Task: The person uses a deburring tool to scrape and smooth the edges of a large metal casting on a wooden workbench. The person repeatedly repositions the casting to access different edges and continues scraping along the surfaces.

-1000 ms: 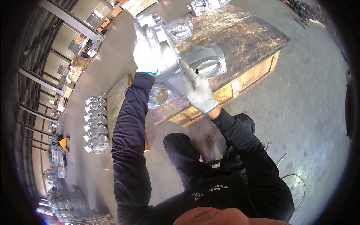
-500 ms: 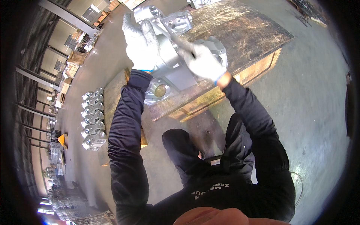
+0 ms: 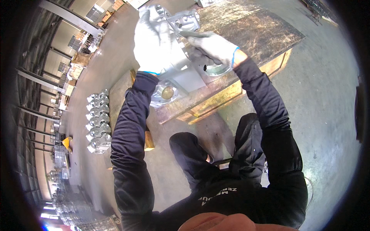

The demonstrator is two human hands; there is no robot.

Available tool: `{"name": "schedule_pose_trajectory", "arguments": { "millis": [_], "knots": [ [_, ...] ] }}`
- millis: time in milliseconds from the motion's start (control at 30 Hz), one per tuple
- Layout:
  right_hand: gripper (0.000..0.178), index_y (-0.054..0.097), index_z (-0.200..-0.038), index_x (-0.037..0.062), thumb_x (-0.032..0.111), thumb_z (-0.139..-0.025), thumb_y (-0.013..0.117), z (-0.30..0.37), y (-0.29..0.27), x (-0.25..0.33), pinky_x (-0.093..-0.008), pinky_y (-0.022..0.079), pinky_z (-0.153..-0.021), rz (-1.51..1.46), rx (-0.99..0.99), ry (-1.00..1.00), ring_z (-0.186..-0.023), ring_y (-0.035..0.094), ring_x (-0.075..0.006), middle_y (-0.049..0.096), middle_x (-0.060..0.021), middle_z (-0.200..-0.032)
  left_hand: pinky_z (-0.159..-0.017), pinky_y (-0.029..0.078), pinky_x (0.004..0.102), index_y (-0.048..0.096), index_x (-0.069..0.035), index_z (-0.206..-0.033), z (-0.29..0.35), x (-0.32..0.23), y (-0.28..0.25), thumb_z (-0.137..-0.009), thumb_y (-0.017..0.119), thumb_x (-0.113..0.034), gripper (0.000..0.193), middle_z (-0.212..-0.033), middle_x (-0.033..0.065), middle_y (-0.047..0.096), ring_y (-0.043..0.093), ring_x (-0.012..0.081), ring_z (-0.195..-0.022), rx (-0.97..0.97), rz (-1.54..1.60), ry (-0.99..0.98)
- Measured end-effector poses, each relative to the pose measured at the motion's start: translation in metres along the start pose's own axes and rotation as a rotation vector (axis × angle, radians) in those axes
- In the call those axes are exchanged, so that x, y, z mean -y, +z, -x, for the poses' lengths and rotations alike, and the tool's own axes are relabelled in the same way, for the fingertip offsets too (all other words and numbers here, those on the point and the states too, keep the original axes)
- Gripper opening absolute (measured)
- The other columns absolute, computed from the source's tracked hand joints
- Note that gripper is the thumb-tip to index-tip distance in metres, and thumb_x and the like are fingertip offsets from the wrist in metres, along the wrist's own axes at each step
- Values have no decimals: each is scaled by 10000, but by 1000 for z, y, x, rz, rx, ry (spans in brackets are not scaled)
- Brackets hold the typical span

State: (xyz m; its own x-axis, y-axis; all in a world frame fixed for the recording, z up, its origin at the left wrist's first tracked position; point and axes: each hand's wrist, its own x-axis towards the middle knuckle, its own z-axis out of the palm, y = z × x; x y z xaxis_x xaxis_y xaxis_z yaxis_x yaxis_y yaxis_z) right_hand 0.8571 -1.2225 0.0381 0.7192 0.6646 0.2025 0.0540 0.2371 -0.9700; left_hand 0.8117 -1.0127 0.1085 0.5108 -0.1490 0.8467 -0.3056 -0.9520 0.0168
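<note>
A large silver metal casting (image 3: 189, 81) with several round ringed openings lies on the worn wooden bench. My left hand (image 3: 153, 44), in a white glove, rests on its left side. The left fingers stretch toward the far end, and glare washes out much of the glove. Over the casting's right side is my right hand (image 3: 214, 45), also gloved. Its fingers are closed and point left; what lies in them is hidden. Just below that hand shows a ringed opening (image 3: 216, 70). Another round opening (image 3: 167, 92) is at the near left, below my left wrist.
The wooden bench (image 3: 266, 32) extends to the right, with part of another silver piece (image 3: 208, 3) at its far edge. Several similar castings (image 3: 99, 121) stand in a row at the left. Farther left is a yellow object (image 3: 67, 144) on the floor.
My right hand has moved slightly up and right, uncovering less of the right ring. The slender grey tool seen in it before no longer shows clearly. My left hand has shifted slightly right.
</note>
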Motion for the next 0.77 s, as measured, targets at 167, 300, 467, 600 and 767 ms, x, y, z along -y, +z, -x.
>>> {"name": "schedule_pose_trajectory", "arguments": {
  "millis": [167, 300, 467, 600, 767],
  "knots": [
    [384, 673, -1335, 80, 356, -1085, 581, 25, 12, -29, -201, 360, -433, -218, -174, 74, -523, 510, -41, 610, 44, -724, -984, 549, 465, 704, -117, -1294, -6, 1, 4, -1060, 556, -496, 469, -1269, 154, 722, 703, 350, -1122, 352, -278, 168],
    [329, 690, -1014, 99, 401, -1072, 571, 6, 24, -45, -209, 327, -421, -244, -207, 175, -489, 485, -55, 599, 36, -695, -925, 577, 463, 761, -136, -1181, -11, -3, 5, -1047, 553, -456, 404, -1139, 146, 767, 727, 338, -1066, 537, -407, 214],
    [474, 475, -1617, 182, 248, -1148, 489, 69, 51, -84, -191, 486, -574, -571, -151, 182, -691, 562, -29, 626, 77, -914, -827, 601, 502, 777, -116, -1117, -25, -9, 12, -999, 530, -442, 425, -999, 145, 788, 764, 338, -909, 664, -390, 293],
    [478, 464, -1608, 171, 252, -1138, 509, 58, 105, -101, -282, 530, -633, -887, -409, 119, -772, 606, -115, 632, 9, -969, -889, 573, 501, 764, -66, -1139, -46, -26, 27, -997, 538, -417, 441, -1043, 211, 767, 740, 403, -948, 893, -303, 245],
    [620, 299, -1701, 222, 180, -1124, 522, 56, 151, -105, -267, 533, -483, -933, -551, -147, -550, 622, -129, 740, -110, -1035, -1072, 509, 412, 682, -90, -1407, -46, -21, 30, -999, 551, -632, 692, -1291, 255, 719, 696, 338, -1214, 841, 90, 80]
  ]
}}
